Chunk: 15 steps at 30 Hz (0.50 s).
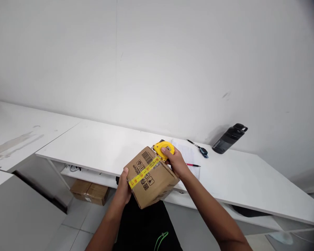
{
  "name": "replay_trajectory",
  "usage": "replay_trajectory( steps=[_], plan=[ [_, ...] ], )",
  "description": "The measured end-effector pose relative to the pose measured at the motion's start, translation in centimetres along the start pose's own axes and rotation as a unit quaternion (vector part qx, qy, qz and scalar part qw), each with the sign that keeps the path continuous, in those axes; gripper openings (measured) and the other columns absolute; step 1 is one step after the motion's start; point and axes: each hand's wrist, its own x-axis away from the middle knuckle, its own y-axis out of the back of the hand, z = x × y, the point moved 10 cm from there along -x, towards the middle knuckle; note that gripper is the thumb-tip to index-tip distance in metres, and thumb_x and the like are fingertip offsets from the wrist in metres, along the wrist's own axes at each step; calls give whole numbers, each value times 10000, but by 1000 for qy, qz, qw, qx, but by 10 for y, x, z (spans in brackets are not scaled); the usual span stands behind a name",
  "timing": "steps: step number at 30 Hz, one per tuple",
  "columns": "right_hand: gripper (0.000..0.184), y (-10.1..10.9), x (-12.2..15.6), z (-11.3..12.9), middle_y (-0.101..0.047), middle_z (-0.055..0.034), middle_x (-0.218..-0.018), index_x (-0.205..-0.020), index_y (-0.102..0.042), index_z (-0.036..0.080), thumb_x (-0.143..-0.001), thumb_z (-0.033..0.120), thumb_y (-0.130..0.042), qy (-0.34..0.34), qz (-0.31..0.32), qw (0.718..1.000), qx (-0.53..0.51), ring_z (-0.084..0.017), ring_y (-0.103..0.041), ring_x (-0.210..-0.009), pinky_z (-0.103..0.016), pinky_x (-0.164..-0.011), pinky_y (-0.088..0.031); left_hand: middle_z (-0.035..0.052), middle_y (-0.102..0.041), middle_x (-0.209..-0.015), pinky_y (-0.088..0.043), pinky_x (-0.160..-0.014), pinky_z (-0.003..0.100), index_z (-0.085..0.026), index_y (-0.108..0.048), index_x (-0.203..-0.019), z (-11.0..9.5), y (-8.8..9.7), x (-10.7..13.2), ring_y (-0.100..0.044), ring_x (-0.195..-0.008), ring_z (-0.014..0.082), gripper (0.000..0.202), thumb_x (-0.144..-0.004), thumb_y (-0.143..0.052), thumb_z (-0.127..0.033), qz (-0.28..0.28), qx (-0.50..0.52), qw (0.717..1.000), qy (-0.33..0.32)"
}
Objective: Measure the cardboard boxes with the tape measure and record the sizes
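Cardboard box [155, 181] — held tilted over the front edge of the white counter [102, 143], one broad face turned up. I have the left hand [124, 188] pressed flat along its left side, thumb over the edge; the right hand [176, 160] is closed around a yellow tape measure [160, 149], thumb on the casing, at the box's far edge. Whether its fingers also bear on the cardboard, I cannot tell. I judge the carton fairly light and stiff, its walls apt to dent at the corners; opposite sides give the surest hold. The glossy yellow strip [143, 173] with red print — packing tape, by its look — may prove slicker than the matt brown board. The rounded casing appears to be hard plastic, best taken across its body.
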Motion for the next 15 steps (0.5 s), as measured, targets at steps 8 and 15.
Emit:
replay_trajectory(
  steps=[8, 15],
  plan=[
    [435, -23, -3, 33, -631, -3, -861, -979, -577, 209, -712, 521, -719, 72, -33, 994, 80, -164, -560, -734, -284, -639, -460, 100, -686, -1023, -532, -788, 352, -171, -583, -1025, -35, 16, -67, -666, -908, 218, 513, -696, -713, -542, -55, -162, 983, -69],
    [398, -73, -10, 34, -656, -11, -923, -993, -578, 220, -749, 522, -663, 96, 40, 968, 229, -197, -596, -821, -329, -718, -474, 113, -676, -1152, -470, -935, 388, -167, -645, -1118, -63, -28, -61, -612, -1082, 270, 552, -880, -441, -621, 64, -248, 960, -112]
  ],
)
